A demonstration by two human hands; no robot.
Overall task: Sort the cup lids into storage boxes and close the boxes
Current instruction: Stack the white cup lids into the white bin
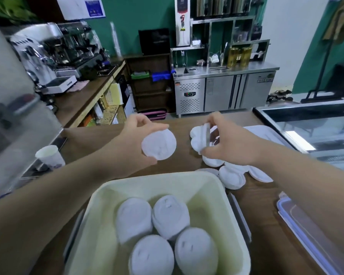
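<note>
My left hand (134, 135) holds a white cup lid (159, 144) above the wooden counter, just beyond the pale storage box (213, 185). Several stacks of white lids (170, 217) stand inside that open box. My right hand (232, 143) pinches a few white lids (200, 138) on edge, lifted from the loose pile of lids (231, 176) lying on the counter to the right of the box.
A clear box lid with a blue rim (298, 221) lies at the right. A white tray (266, 133) sits behind my right hand. A paper cup (50, 156) stands at the left. A glass display case (316, 126) borders the counter's right side.
</note>
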